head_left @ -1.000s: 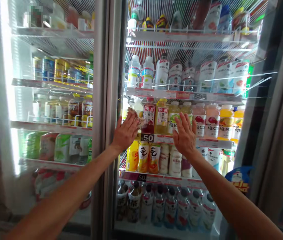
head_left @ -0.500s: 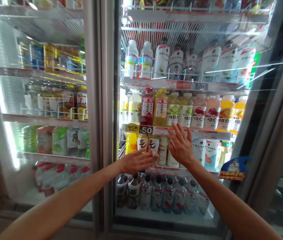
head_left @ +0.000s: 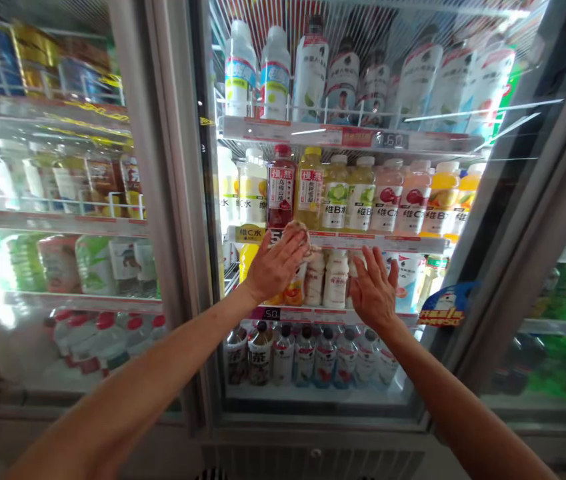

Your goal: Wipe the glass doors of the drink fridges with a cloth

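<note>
My left hand [head_left: 279, 265] lies flat against the glass door [head_left: 313, 403] of a drinks fridge, its fingers pointing up and to the right. A crumpled, pale pinkish cloth [head_left: 295, 229] shows past its fingertips, pressed under them; most of it is hidden. Just above it, behind the glass, stand a dark red bottle [head_left: 281, 193] and a yellow bottle [head_left: 309, 193]. To the right, my right hand [head_left: 375, 291] is spread open at the glass, in front of the shelf with white bottles [head_left: 335, 280]. Nothing shows in it.
A metal door frame [head_left: 175, 167] runs down the left side, with another fridge section of bottles and cans beyond it. The right door frame [head_left: 517, 233] slants beside a blue sticker [head_left: 447, 305]. Small dark-capped bottles [head_left: 305, 360] line the bottom shelf. Below runs a vent grille [head_left: 363, 467].
My left hand has moved up the glass with the cloth, to the price strip beneath the red bottle. My right hand stays at the glass, now slightly lower against the shelves. The view has tilted down.
</note>
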`<state>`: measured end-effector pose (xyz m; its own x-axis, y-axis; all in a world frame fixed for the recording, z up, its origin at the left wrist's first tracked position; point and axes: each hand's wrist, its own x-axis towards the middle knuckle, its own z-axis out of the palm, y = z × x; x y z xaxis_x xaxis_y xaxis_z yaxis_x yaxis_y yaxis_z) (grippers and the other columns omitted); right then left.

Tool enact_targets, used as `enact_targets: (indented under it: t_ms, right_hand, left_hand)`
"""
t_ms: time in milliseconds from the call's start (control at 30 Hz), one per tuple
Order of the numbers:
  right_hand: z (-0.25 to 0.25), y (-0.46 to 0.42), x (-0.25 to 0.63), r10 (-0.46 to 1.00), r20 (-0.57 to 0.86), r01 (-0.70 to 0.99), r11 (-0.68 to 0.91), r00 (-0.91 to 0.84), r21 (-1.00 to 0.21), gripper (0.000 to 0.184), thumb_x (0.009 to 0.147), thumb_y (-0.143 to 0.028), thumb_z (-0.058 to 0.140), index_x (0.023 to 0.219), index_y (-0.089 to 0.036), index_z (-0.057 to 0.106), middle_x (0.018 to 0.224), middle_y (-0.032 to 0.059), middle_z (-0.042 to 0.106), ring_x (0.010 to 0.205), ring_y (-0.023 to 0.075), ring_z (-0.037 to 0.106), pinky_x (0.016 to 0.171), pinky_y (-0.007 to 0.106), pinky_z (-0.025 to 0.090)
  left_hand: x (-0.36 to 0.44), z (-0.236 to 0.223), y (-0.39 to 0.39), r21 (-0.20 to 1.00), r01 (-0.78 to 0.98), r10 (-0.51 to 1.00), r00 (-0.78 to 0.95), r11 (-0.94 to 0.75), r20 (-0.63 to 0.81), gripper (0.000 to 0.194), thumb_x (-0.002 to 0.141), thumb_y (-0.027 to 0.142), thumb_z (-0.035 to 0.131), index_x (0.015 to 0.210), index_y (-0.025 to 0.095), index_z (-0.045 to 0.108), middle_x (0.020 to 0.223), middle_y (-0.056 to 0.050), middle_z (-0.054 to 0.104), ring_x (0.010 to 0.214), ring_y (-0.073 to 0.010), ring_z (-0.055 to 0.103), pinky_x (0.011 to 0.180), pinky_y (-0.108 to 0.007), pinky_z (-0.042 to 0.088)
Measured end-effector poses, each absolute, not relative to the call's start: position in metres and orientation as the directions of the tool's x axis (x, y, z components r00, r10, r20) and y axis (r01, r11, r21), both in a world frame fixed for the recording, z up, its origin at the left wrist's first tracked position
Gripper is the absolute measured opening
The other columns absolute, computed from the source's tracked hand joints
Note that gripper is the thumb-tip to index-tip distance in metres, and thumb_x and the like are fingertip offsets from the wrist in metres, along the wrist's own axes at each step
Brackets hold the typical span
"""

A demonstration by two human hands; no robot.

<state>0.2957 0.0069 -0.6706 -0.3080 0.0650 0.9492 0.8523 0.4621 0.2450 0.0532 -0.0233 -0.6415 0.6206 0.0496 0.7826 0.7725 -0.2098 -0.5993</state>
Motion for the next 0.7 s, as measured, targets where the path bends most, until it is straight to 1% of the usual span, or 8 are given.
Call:
enact_targets:
  t_ms: [67,133,200,367,433,500,567,700]
  right_hand:
    - [-0.676,0.007,0.304,0.087,0.951,0.865,0.446,-0.297,0.23,0.065,0.084,-0.021,0.045,0.142,-0.025,0.017,0.146,0.0069,0.029,0.136,0.0218,0.021,0.111,0.049,0.012]
    - [-0.682,0.006,0.311,0.12,0.94,0.865,0.442,-0.319,0.237,0.066,0.083,-0.021,0.045,0.143,-0.025,0.015,0.146,0.0063,0.029,0.136,0.0214,0.021,0.111,0.049,0.011]
    - [-0.687,0.004,0.318,0.145,0.932,0.866,0.439,-0.331,0.239,0.067,0.084,-0.021,0.045,0.143,-0.025,0.014,0.146,0.0059,0.029,0.136,0.0212,0.021,0.111,0.048,0.011]
    - [-0.693,0.001,0.338,0.164,0.952,0.9,0.4,-0.258,0.175,0.068,0.084,-0.023,0.045,0.143,-0.026,0.012,0.147,0.0066,0.028,0.136,0.0223,0.021,0.11,0.049,0.012]
    - [-0.697,-0.001,0.346,0.179,0.951,0.907,0.386,-0.251,0.167,0.067,0.084,-0.023,0.045,0.143,-0.026,0.013,0.146,0.0071,0.029,0.136,0.0222,0.022,0.11,0.049,0.013]
    - [-0.702,-0.003,0.354,0.192,0.947,0.91,0.377,-0.258,0.172,0.066,0.085,-0.023,0.045,0.143,-0.026,0.014,0.145,0.0076,0.032,0.136,0.022,0.023,0.11,0.048,0.014]
    - [-0.705,-0.004,0.365,0.197,0.946,0.915,0.365,-0.256,0.172,0.064,0.085,-0.023,0.045,0.142,-0.025,0.016,0.144,0.0082,0.033,0.136,0.0221,0.023,0.11,0.048,0.014]
    - [-0.706,-0.006,0.386,0.193,0.962,0.94,0.317,-0.192,0.124,0.059,0.086,-0.025,0.042,0.141,-0.023,0.022,0.145,0.0097,0.032,0.136,0.0228,0.023,0.109,0.049,0.014]
  left_hand:
    - [0.062,-0.646,-0.022,-0.66,0.709,0.054,0.69,-0.25,0.721,0.039,0.086,0.018,0.043,0.125,0.016,0.046,0.136,-0.009,0.044,0.134,-0.0202,0.027,0.113,-0.049,0.01]
    - [0.07,-0.655,-0.021,-0.782,0.531,0.041,0.835,-0.327,0.549,0.037,0.086,0.019,0.044,0.122,0.017,0.048,0.136,-0.007,0.045,0.131,-0.0178,0.032,0.113,-0.045,0.014]
    - [0.078,-0.659,-0.019,-0.828,0.435,0.027,0.89,-0.355,0.455,0.036,0.085,0.02,0.045,0.121,0.018,0.049,0.136,-0.006,0.044,0.13,-0.0167,0.035,0.113,-0.042,0.016]
    - [0.102,-0.651,-0.012,-0.64,0.724,0.044,0.671,-0.257,0.74,0.041,0.086,0.018,0.043,0.126,0.016,0.045,0.138,-0.007,0.041,0.134,-0.0213,0.027,0.113,-0.049,0.007]
    - [0.113,-0.661,-0.011,-0.678,0.675,0.038,0.716,-0.29,0.697,0.04,0.086,0.019,0.042,0.126,0.016,0.046,0.138,-0.006,0.041,0.133,-0.02,0.028,0.114,-0.047,0.008]
    - [0.123,-0.676,-0.01,-0.787,0.506,0.021,0.845,-0.354,0.534,0.038,0.086,0.021,0.042,0.124,0.018,0.048,0.138,-0.004,0.042,0.132,-0.0169,0.031,0.114,-0.041,0.013]
    - [0.133,-0.684,-0.008,-0.822,0.414,0.033,0.899,-0.391,0.437,0.038,0.086,0.022,0.043,0.124,0.02,0.047,0.14,-0.004,0.04,0.131,-0.0156,0.033,0.114,-0.039,0.017]
    - [0.156,-0.675,0.003,-0.709,0.606,0.127,0.785,-0.361,0.606,0.042,0.087,0.018,0.04,0.129,0.018,0.042,0.143,-0.006,0.033,0.135,-0.0209,0.025,0.113,-0.048,0.016]
